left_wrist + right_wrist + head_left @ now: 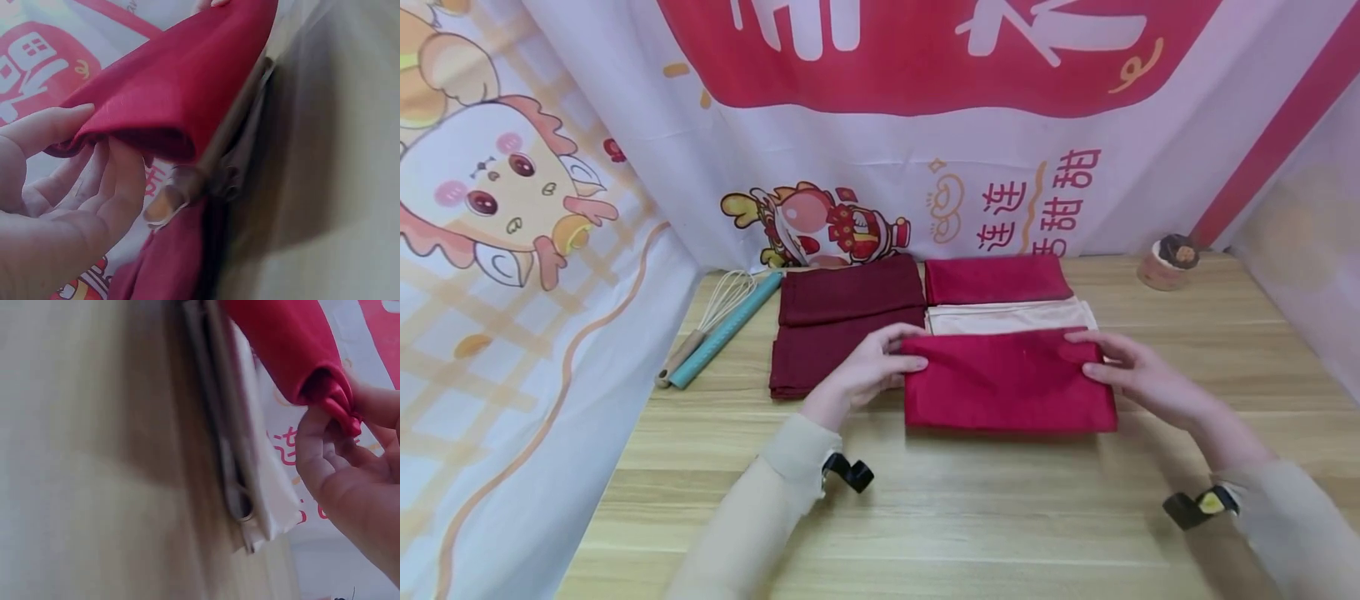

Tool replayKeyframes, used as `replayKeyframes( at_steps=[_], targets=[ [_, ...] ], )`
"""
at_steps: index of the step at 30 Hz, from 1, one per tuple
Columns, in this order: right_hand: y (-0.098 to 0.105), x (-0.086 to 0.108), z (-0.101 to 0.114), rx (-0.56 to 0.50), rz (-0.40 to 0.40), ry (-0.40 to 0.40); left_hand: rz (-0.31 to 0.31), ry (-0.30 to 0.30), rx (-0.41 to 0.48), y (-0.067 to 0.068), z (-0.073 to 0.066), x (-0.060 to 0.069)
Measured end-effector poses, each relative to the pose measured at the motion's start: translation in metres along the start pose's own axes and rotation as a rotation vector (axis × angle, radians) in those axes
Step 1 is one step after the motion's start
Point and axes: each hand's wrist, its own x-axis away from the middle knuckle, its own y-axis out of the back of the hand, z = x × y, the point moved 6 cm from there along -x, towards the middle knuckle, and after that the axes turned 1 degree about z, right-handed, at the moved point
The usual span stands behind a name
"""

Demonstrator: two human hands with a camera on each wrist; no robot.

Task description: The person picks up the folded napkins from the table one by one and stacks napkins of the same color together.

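A folded red cloth (1007, 383) is stretched between the two hands, raised off the wood-grain tabletop (887, 533). The left hand (871, 367) pinches its near end, thumb on top and fingers beneath; the right hand (1142, 379) grasps the opposite end, where a bit of fabric bunches between thumb and fingers. Just beyond the cloth, between the hands, lies a folded cream cloth (1011, 317), and past that a folded crimson cloth (996, 279). Beside the left hand, on its outer side, sits a folded maroon cloth (820, 354), with a second maroon cloth (850, 292) farther off behind it. Well to the left of that hand, a wooden-handled whisk (707, 321) and a turquoise rod (726, 332) lie alongside each other. Beyond the right hand, well apart, stands a cupcake-shaped item (1168, 260). A printed curtain (887, 137) hangs past everything.
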Motion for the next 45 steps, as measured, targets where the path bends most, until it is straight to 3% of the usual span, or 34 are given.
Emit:
replayKeyframes(
  at_steps=[6, 15, 19, 24, 27, 32, 39, 41, 45],
  targets=[
    [0.026, -0.035, 0.013, -0.282, -0.028, 0.081, -0.056, -0.020, 0.007, 0.008, -0.027, -0.038],
    [0.068, -0.090, 0.030, -0.303, -0.287, 0.048, -0.142, -0.059, 0.000, 0.011, -0.066, -0.102],
    [0.087, -0.114, 0.029, -0.193, -0.359, 0.004, -0.198, -0.065, -0.035, 0.014, -0.070, -0.132],
    [0.100, -0.137, 0.023, 0.194, -0.457, 0.010, -0.298, -0.075, -0.073, 0.022, -0.066, -0.156],
    [0.104, -0.146, 0.018, 0.372, -0.509, 0.030, -0.350, -0.105, -0.110, 0.027, -0.065, -0.163],
    [0.103, -0.155, 0.014, 0.488, -0.554, 0.056, -0.406, -0.148, -0.258, 0.030, -0.067, -0.166],
    [0.099, -0.159, 0.017, 0.614, -0.560, 0.048, -0.387, -0.168, -0.435, 0.036, -0.069, -0.166],
    [0.097, -0.159, 0.018, 0.665, -0.553, 0.025, -0.372, -0.180, -0.544, 0.039, -0.072, -0.164],
    [0.086, -0.157, 0.026, 0.780, -0.535, 0.031, -0.325, -0.215, -0.848, 0.038, -0.082, -0.150]
  ],
)
